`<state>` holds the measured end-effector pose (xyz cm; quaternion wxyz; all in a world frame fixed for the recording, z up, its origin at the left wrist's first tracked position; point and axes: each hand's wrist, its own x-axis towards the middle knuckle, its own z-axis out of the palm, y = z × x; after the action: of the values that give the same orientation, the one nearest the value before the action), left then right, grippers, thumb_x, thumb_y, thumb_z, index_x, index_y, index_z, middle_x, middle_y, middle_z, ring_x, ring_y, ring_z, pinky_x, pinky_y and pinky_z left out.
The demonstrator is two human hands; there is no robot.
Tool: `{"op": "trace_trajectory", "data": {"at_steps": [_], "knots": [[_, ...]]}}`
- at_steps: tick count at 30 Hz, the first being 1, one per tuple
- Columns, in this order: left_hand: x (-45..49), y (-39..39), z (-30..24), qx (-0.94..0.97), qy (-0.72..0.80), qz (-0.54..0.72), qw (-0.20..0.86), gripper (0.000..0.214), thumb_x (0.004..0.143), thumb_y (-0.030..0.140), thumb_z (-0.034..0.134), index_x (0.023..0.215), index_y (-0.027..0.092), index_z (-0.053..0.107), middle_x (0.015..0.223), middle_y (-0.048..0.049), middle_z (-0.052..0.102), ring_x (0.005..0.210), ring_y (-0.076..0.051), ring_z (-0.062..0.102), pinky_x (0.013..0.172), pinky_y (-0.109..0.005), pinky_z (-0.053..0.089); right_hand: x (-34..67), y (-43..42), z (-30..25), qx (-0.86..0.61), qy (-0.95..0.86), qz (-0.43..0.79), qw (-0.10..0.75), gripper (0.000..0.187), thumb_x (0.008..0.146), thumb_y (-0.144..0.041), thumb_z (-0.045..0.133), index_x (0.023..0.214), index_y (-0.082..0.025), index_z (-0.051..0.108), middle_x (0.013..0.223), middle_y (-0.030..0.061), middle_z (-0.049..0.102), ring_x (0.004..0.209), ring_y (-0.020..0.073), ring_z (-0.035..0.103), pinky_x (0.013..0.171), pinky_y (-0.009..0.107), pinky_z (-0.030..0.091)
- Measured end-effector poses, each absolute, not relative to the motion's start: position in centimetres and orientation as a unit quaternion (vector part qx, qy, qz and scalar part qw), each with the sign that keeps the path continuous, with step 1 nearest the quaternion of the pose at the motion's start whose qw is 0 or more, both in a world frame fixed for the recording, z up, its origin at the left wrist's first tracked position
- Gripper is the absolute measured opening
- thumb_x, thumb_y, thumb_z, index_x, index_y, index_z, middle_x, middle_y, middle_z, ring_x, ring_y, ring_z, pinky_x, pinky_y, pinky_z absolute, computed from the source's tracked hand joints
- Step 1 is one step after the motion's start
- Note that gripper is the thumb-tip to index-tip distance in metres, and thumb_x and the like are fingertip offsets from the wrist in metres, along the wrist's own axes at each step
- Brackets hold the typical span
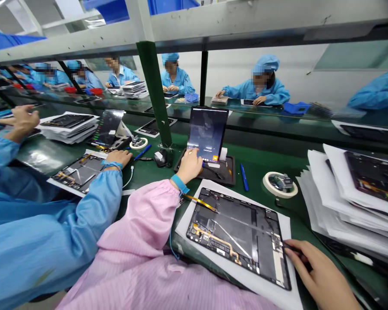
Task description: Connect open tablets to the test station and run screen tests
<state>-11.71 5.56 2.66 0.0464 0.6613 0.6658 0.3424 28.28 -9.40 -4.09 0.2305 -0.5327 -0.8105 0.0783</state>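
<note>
My left hand (190, 165), in a pink sleeve with a blue wrist strap (180, 184), reaches to the lower left of an upright lit tablet screen (207, 133). Its fingers are extended, with a fingertip at the glass. In front of me an opened tablet body (237, 232) lies on white paper (200, 254), its inner parts and orange ribbon cables showing. At the body's right edge, my right hand (320, 271) pinches a small black plug (288, 244) between thumb and fingers. The fingers partly hide the plug.
Beside the screen lie a blue pen (244, 177), a tape roll (280, 185) and a black mouse (161, 158). Paper-layered tablet parts (349, 202) are stacked at right. A co-worker's hand (118, 158) rests near another opened tablet (80, 172) at left. A green post (155, 94) stands ahead.
</note>
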Motion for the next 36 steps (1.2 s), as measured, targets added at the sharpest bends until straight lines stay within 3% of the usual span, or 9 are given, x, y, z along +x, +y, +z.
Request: {"op": "trace_trajectory", "data": {"at_steps": [6,16,24,30,33,36], "knots": [[-11.3,6.9,2.2,0.679,0.653,0.337,-0.005,0.066,0.080,0.015,0.044,0.143,0.002,0.027,0.138,-0.0178,0.048,0.141,-0.031,0.020,0.113,-0.046,0.027,28.3,-9.3,-4.0,-0.528,-0.813,0.073,0.235,0.038,0.090,-0.056,0.046,0.096,-0.023,0.064,0.088,0.0051,0.067,0.073,0.0211,0.064,0.066,0.034,0.054],[-10.2,5.6,4.3,0.691,0.651,0.314,0.014,0.058,0.078,0.015,0.044,0.134,0.006,0.038,0.132,-0.0177,0.052,0.133,-0.030,0.034,0.109,-0.045,0.034,28.1,-9.4,-3.7,-0.528,-0.813,0.077,0.234,0.036,0.091,-0.053,0.047,0.096,-0.023,0.065,0.089,0.0056,0.067,0.075,0.0217,0.064,0.067,0.034,0.054],[-9.0,8.1,4.8,0.709,0.631,0.313,-0.044,0.066,0.074,0.013,0.046,0.139,0.005,0.034,0.143,-0.0188,0.043,0.142,-0.031,0.021,0.112,-0.045,0.026,28.1,-9.5,-3.7,-0.531,-0.809,0.079,0.240,0.035,0.091,-0.053,0.046,0.096,-0.023,0.064,0.090,0.0057,0.067,0.078,0.0224,0.064,0.070,0.035,0.054],[-8.3,8.2,4.7,0.720,0.617,0.306,-0.079,0.058,0.077,0.011,0.046,0.134,0.001,0.038,0.144,-0.0212,0.041,0.142,-0.033,0.019,0.113,-0.048,0.022,27.9,-9.6,-3.8,-0.519,-0.818,0.055,0.241,0.034,0.094,-0.050,0.044,0.099,-0.023,0.064,0.091,0.0055,0.067,0.079,0.0214,0.065,0.070,0.033,0.054],[-5.5,4.9,5.5,0.729,0.589,0.347,-0.049,0.043,0.085,0.019,0.047,0.126,0.006,0.047,0.132,-0.0189,0.052,0.133,-0.030,0.036,0.107,-0.043,0.034,27.8,-9.6,-3.6,-0.501,-0.834,0.008,0.232,0.039,0.097,-0.049,0.039,0.114,-0.022,0.062,0.088,0.0054,0.065,0.074,0.0208,0.064,0.066,0.033,0.053],[-1.5,1.0,5.5,0.820,0.487,0.299,0.020,0.024,0.091,0.026,0.044,0.107,0.017,0.060,0.102,-0.0095,0.066,0.098,-0.022,0.058,0.087,-0.035,0.047,27.3,-9.9,-2.5,-0.476,-0.855,-0.030,0.202,0.037,0.099,-0.043,0.036,0.113,-0.020,0.061,0.086,0.0058,0.063,0.071,0.0205,0.062,0.067,0.034,0.051]]}}
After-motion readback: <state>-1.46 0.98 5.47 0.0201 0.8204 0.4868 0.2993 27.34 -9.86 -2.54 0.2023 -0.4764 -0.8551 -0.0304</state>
